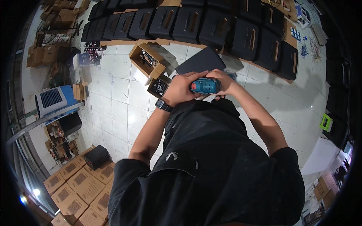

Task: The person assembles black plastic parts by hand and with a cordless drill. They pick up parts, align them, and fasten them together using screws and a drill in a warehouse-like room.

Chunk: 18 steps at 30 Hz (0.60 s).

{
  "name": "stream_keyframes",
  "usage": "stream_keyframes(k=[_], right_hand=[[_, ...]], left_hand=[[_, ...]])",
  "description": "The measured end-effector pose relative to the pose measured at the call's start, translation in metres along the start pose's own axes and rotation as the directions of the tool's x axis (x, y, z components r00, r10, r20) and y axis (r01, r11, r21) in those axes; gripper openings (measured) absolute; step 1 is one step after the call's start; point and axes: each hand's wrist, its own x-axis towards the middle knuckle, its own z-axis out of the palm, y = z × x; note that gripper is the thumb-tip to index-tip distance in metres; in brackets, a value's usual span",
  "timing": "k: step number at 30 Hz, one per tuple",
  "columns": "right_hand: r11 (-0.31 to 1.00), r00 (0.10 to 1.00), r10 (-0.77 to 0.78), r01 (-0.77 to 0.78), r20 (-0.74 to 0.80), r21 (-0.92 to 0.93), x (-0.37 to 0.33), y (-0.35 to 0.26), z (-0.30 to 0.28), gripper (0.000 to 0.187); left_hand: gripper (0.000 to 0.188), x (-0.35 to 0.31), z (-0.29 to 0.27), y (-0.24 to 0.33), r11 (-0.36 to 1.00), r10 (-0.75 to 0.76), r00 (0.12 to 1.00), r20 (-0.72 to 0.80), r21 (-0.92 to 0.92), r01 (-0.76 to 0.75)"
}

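Both bare forearms reaching forward from black short sleeves, elbows spread wide, wrists converging at chest height. Left hand (183, 87) curled palm-down with fingers wrapped closed, a black watch strapped at its wrist. Right hand (223, 81) cupped opposite, fingers bent inward and nearly touching those of the left.

Dim, fisheye-bent, glare on floor tiles (131, 118)
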Motion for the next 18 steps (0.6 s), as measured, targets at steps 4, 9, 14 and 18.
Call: stream_keyframes(k=[4,9,14,18], right_hand=[[0.999,0.919,-0.041,0.048,-0.392,0.007,0.07,0.008,0.043,0.06],[0.941,0.829,0.331,-0.254,-0.452,0.223,0.122,0.02,0.075,0.061],[0.77,0.686,0.638,-0.55,-0.35,0.325,0.086,0.085,0.115,0.057],[0.666,0.572,0.735,-0.709,-0.364,0.23,0.064,0.085,0.125,0.057]], left_hand=[[0.065,-0.011,-0.048,-0.071,0.997,0.004,0.999,-0.049,0.08,0.0],[0.064,-0.037,-0.094,-0.193,0.96,-0.186,0.979,-0.082,0.199,0.199],[0.064,-0.024,-0.113,-0.305,0.891,-0.376,0.879,-0.295,0.145,0.43],[0.058,0.005,-0.11,-0.37,0.753,-0.615,0.726,-0.308,0.046,0.657]])
